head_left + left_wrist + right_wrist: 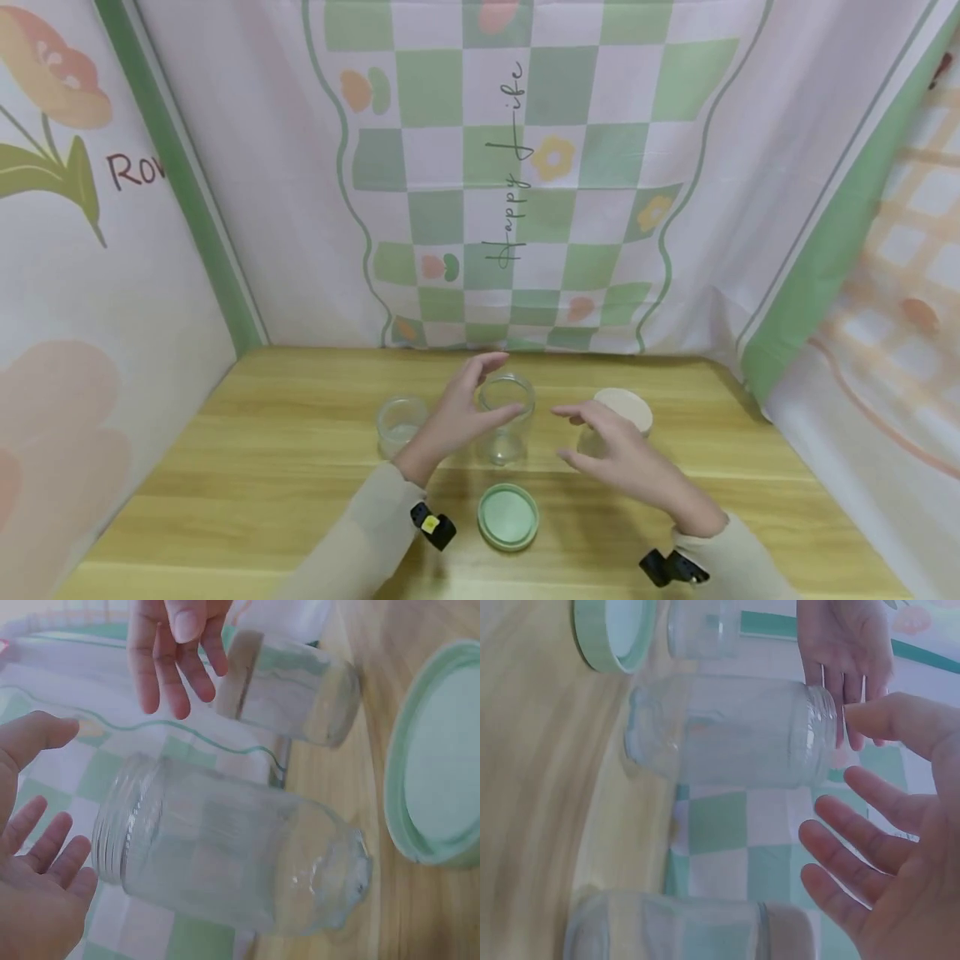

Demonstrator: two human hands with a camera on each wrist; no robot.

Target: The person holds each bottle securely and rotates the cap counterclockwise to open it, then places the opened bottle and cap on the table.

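A clear glass jar [512, 443] with a threaded, lidless mouth stands upright in the middle of the table. My left hand [459, 418] hovers at its left, thumb and fingers spread apart near the rim, holding nothing. To the jar's right, my right hand [630, 467] is in the air with loosely bent fingers and nothing in them. It partly hides a glass jar with a pale lid [624, 407] behind it. Toward the front, a round green lid [508, 515] lies on the table. In the right wrist view, the fingers of the right hand [900, 862] are spread apart.
A shorter glass jar [396, 419] without a lid stands left of the middle one, partly behind the left forearm. The wooden table [300, 450] ends at a checkered curtain [495, 200] at the back, with printed cloth on both sides.
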